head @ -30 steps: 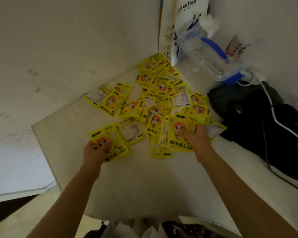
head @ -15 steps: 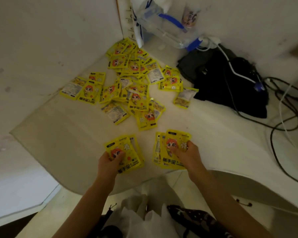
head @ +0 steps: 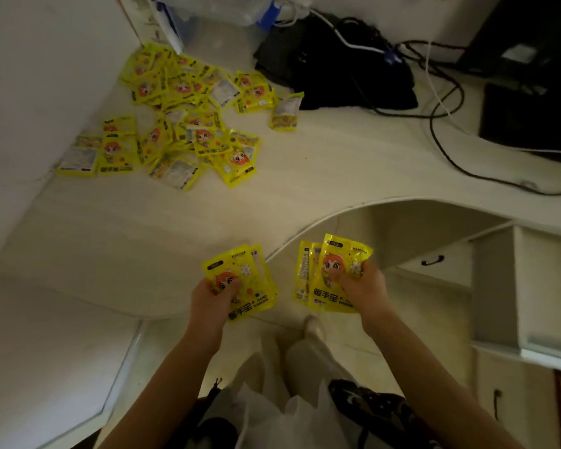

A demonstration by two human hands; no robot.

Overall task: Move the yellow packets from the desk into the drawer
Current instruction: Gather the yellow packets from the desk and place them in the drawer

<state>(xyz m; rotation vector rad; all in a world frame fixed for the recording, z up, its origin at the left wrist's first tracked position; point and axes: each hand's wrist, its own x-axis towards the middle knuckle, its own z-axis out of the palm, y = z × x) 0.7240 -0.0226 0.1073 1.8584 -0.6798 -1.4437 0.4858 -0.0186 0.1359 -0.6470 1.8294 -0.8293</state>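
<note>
The left hand (head: 212, 298) grips a small bundle of yellow packets (head: 245, 280), the thumb curled over the top one. The right hand (head: 358, 286) grips its own bundle (head: 329, 273) in the same way, beside the left hand but not touching it. Both bundles are held near the curved front edge of the desk (head: 305, 176). Far ahead of the hands, mostly to the left, the remaining packets (head: 188, 124) lie scattered on the desk. To the right of the right hand are drawer fronts (head: 434, 264) with dark handles. Beyond the pile lie a black bag (head: 337, 69) and cables (head: 441, 102).
</note>
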